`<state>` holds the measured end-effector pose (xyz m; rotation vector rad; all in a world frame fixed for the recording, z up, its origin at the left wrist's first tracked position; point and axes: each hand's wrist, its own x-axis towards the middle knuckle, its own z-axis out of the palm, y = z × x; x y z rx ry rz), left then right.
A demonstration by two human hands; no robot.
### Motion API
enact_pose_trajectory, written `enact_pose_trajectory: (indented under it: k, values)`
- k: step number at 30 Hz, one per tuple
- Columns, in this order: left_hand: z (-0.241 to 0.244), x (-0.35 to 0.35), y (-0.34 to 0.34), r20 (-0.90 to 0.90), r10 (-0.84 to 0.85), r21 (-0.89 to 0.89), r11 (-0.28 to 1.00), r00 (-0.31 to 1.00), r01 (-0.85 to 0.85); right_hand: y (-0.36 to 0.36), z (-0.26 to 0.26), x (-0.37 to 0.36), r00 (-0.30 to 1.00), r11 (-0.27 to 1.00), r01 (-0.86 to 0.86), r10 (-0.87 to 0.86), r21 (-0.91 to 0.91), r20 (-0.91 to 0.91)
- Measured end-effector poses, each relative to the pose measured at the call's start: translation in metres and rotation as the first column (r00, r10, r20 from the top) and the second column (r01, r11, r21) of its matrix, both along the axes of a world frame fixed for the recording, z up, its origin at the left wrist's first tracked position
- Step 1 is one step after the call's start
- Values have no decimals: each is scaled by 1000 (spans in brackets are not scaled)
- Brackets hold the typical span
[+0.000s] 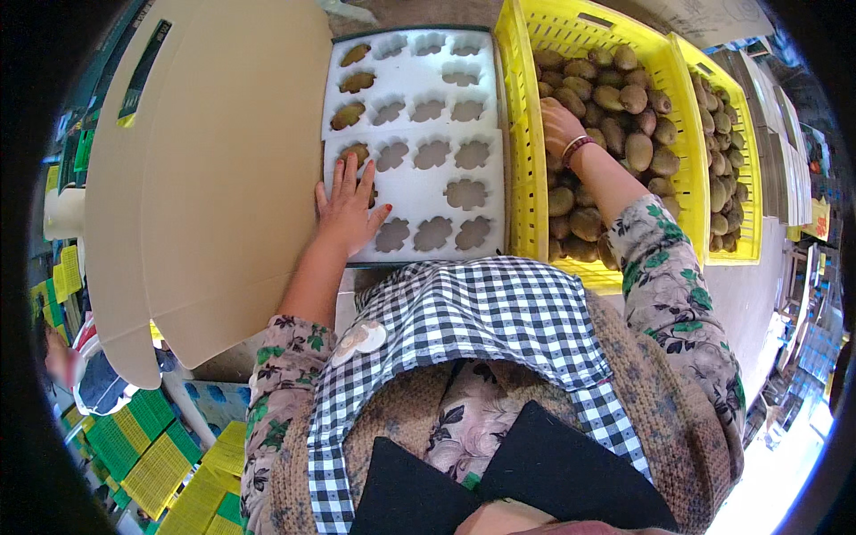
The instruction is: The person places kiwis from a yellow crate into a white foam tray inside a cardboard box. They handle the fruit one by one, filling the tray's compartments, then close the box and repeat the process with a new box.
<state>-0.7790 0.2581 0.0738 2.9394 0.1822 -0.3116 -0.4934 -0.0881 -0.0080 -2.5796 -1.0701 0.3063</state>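
Note:
A white foam tray (414, 144) with flower-shaped cutouts lies in the cardboard box before me. Kiwifruit (348, 116) sit in cutouts along its left column; most other cutouts hold no fruit. My left hand (349, 207) lies over the lower part of that column, fingers spread, fingertips at a kiwifruit (353, 155) and partly covering another below. To the right, my right hand (560, 127) reaches into a yellow plastic crate (523, 147) of loose kiwifruit (638, 150). Its fingers point down by the crate's left wall, and whether they grip a fruit is hidden.
The box's large cardboard lid (221, 167) stands folded out to the left. Beyond the first crate is a second yellow crate (752, 167) of kiwifruit, with stacked flat cardboard (779, 147) farther right. Green and yellow crates (147, 448) are at lower left, near another person (100, 374).

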Motion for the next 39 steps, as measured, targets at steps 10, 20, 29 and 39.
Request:
enact_pose_trajectory:
  k: [10, 20, 29, 39]
  values:
    - [103, 46, -80, 210, 317, -976, 121, 925, 181, 75, 208, -131, 962, 647, 143, 87, 749, -259]
    - [71, -41, -1, 140, 211, -404, 904, 968, -139, -21, 104, 2, 873, 942, 330, -276, -70, 403]
    - [23, -69, -20, 13, 150, 32, 988, 989, -150, -18, 72, -1, 900, 883, 405, -340, -236, 273]
    - [-32, -44, 0, -98, 198, 61, 979, 975, -193, 57, 188, -82, 894, 579, 373, -15, 725, -448]
